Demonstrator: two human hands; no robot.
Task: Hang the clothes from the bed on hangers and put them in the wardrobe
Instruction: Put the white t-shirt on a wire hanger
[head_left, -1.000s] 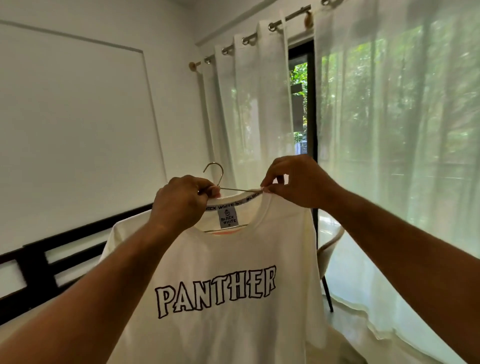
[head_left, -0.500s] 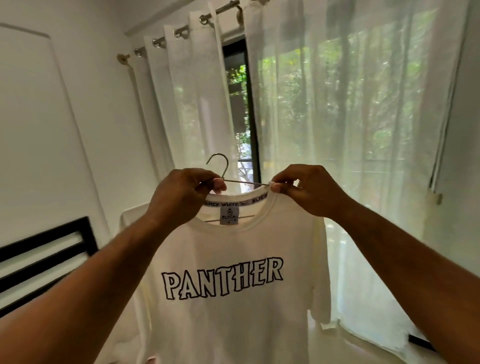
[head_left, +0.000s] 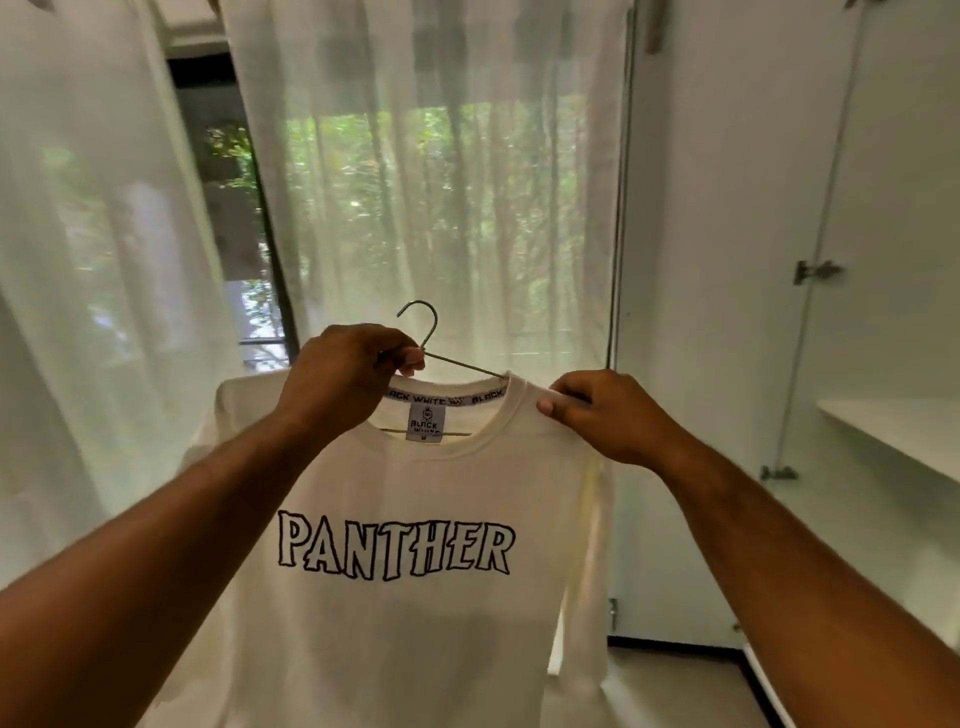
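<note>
Cream cotton T-shirt (head_left: 415, 649), printed PANTHER in outlined letters, hangs facing the viewer in mid-air at the centre of the view, already threaded onto a thin wire hanger (head_left: 462, 366) whose hook stands up above the collar and whose lower bar shows through the neck opening behind the label. The left hand (head_left: 345, 374) holds the hanger at the base of the hook, its grip closed around the wire, just as it was a second ago. The right hand (head_left: 605, 415) has slid outward: it was pinching the collar beside the hanger's neck, and its grip now pinches the fabric at the shoulder just outside the collar, apparently settling that shoulder over the wire. The bigger change is in the surroundings. The view has swung to the right, so the dark headboard and blank wall seen earlier are gone, the sheer white curtains (head_left: 441, 182) over the window (head_left: 228, 234) fill the background, and white panelling with metal hinges (head_left: 815, 271) and a pale shelf (head_left: 893, 431) has appeared at the right edge. That looks like the wardrobe (head_left: 717, 260), though no hanging rail is visible. For the task, this shirt seems ready to go in, and the person appears to be turning to carry it there.
</note>
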